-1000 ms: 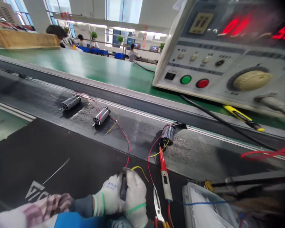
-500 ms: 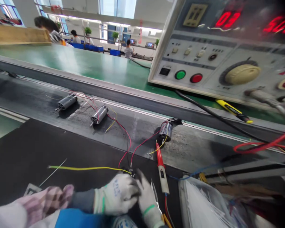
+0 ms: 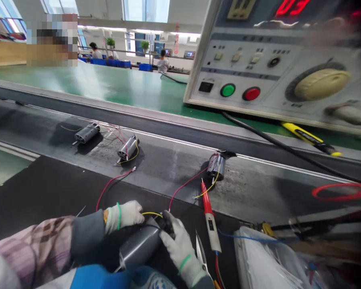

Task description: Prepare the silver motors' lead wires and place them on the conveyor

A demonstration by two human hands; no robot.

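In a white glove, my left hand [image 3: 126, 214] is closed on a yellow wire [image 3: 152, 213] at the near edge of the black mat. That wire runs to the dark end of a large grey motor [image 3: 142, 245], which lies tilted close to my body. My right hand [image 3: 179, 243], also gloved, grips the motor's dark end, its thumb along the casing. A red wire [image 3: 104, 192] arcs beyond my left wrist. Beside my right hand lie scissors [image 3: 201, 251] and a red-tipped test probe [image 3: 210, 224].
Three smaller-looking motors with leads, left [image 3: 88, 133], middle [image 3: 128, 147] and right [image 3: 216, 166], rest on the grey conveyor belt [image 3: 174, 176]. A tester [image 3: 246, 72] and a yellow marker-like tool [image 3: 309, 138] stand behind. A clear plastic bag [image 3: 261, 257] is at right. Other people sit beyond.
My left hand has moved left, away from my right hand, with the yellow wire drawn in. The large motor has come into view between them, and the red wire now lies further left.
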